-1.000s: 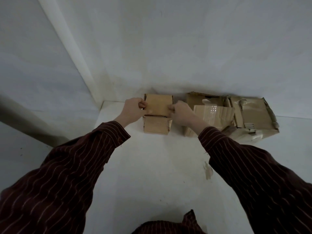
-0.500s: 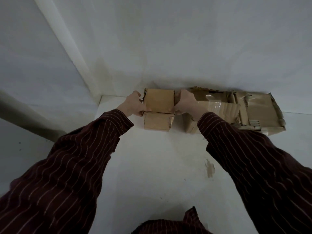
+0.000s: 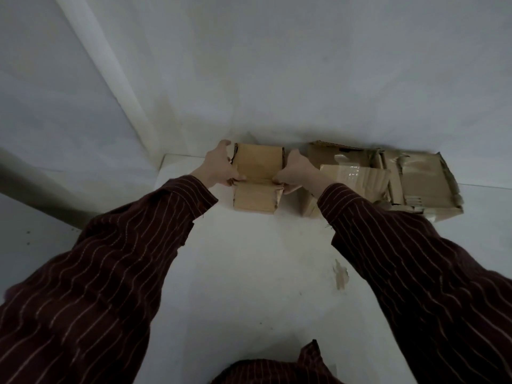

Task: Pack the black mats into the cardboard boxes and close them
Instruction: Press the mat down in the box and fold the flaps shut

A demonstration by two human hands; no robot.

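Both hands have slid from the box sides down to its front top edge. Small cardboard box (image 3: pixel 257 164) sits between the fingers (image 3: pixel 236 179) on the worktop (image 3: pixel 249 273), back against the wall (image 3: pixel 304 79). Its flaps are down and the contents are hidden. Left hand (image 3: pixel 220 167) and right hand (image 3: pixel 295 171) are curled, each pinching a front corner. Right of the right fingers are a taped box (image 3: pixel 352 176) and a larger box (image 3: pixel 421 184), overlapping and part-hidden by the sleeve (image 3: pixel 388 231). Three boxes total.
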